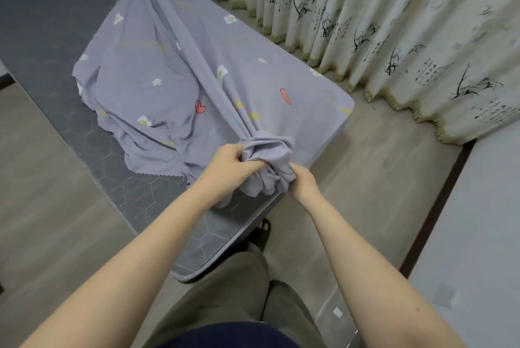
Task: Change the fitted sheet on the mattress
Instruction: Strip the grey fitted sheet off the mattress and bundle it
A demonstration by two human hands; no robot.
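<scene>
A lavender fitted sheet (174, 66) with flower and heart prints lies loosely over the far and right part of a dark grey quilted mattress (92, 145). Its near end is gathered into a bunch above the mattress's near right side. My left hand (230, 162) grips that bunch from the left. My right hand (302, 181) grips it from the right, lower down. A taut fold runs from the bunch up to the far end of the bed. The left and near parts of the mattress are bare.
Cream curtains (394, 32) with ink bamboo prints hang along the right. Wood-look floor (380, 178) lies between bed and curtains, and a white wall (478, 235) stands at the right. My legs and a sandalled foot (261, 231) stand at the mattress's near corner.
</scene>
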